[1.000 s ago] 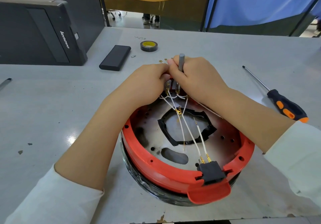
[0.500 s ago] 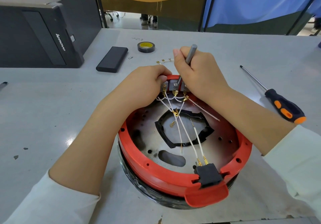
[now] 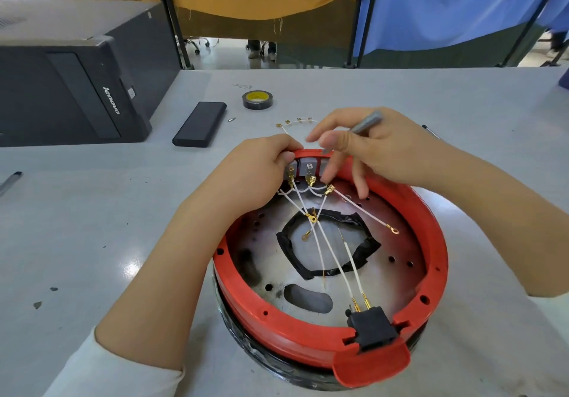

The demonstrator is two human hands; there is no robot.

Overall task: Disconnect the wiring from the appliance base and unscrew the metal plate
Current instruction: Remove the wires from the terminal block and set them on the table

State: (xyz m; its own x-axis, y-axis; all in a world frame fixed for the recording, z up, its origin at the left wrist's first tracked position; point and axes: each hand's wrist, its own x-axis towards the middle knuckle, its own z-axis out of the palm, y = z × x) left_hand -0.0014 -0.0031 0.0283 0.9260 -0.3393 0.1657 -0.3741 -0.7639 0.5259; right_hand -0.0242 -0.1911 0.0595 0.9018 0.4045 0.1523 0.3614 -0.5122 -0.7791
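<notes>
At the table's (image 3: 92,212) centre sits the base (image 3: 331,344), its red rim up, with the plate (image 3: 397,242) inside and the wires (image 3: 335,261) strung from the grey terminal block (image 3: 309,167) at the far rim to the black plug (image 3: 371,327) at the near rim. The left hand (image 3: 255,178) grips the far rim beside the block, fingers curled over the edge. The right hand (image 3: 378,156) holds a grey tool (image 3: 366,122) tucked under its thumb, its fingers spread loosely over the brass connectors (image 3: 311,181). These wires look thin and limp, and I judge they should be pulled by the brass connectors, not by the strands, which could tear. That plate looks stiff, with thin edges around its taped cutout. Room is tight inside the rim; open table lies to the left, with a tape roll (image 3: 258,100) and a black case (image 3: 200,124) farther off.
</notes>
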